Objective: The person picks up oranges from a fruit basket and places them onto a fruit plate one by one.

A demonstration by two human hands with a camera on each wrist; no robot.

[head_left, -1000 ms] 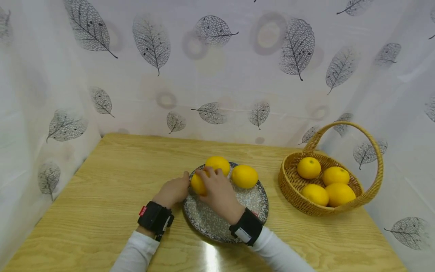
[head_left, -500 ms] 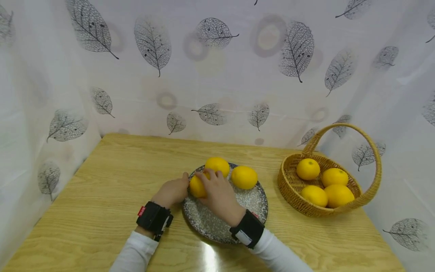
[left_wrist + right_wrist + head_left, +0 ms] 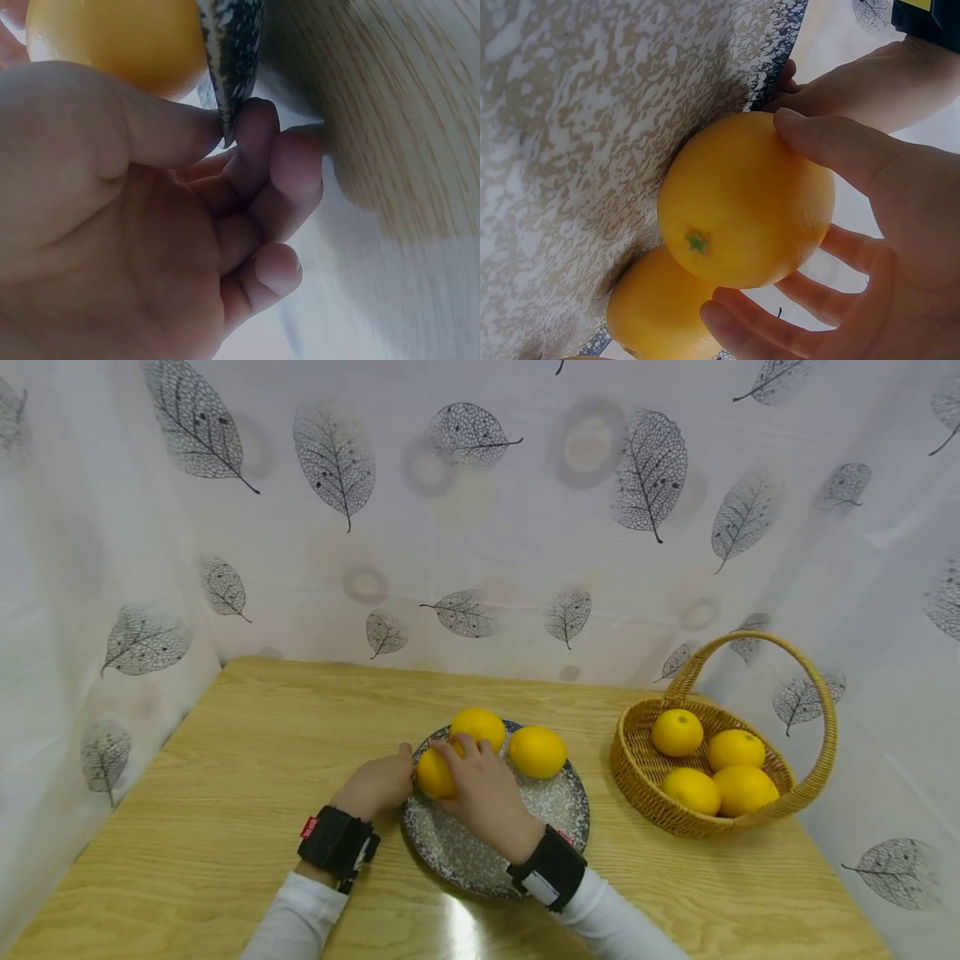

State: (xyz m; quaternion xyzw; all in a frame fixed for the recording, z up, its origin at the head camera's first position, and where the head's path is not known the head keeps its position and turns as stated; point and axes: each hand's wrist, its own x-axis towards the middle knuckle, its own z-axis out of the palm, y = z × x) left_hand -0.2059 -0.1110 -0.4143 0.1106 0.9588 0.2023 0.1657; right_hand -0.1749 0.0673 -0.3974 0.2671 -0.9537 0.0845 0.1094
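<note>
A speckled grey plate (image 3: 480, 856) with a dark rim lies on the table. My left hand (image 3: 372, 787) pinches its left rim, thumb on the upper side and fingertips underneath, as the left wrist view shows. On the plate's left part, my right hand (image 3: 489, 797) holds an orange (image 3: 742, 202), thumb on one side and curled fingers on the other. This orange's green stem end shows in the right wrist view. Two more oranges are on the plate: one behind the held orange (image 3: 477, 725), one farther right (image 3: 537, 752).
To the right stands a wicker basket (image 3: 636, 781) with a tall arched handle, holding several oranges (image 3: 690, 791). Beneath everything is a light wooden table (image 3: 300, 710). A white curtain (image 3: 480, 535) with leaf prints hangs behind the table and along its sides.
</note>
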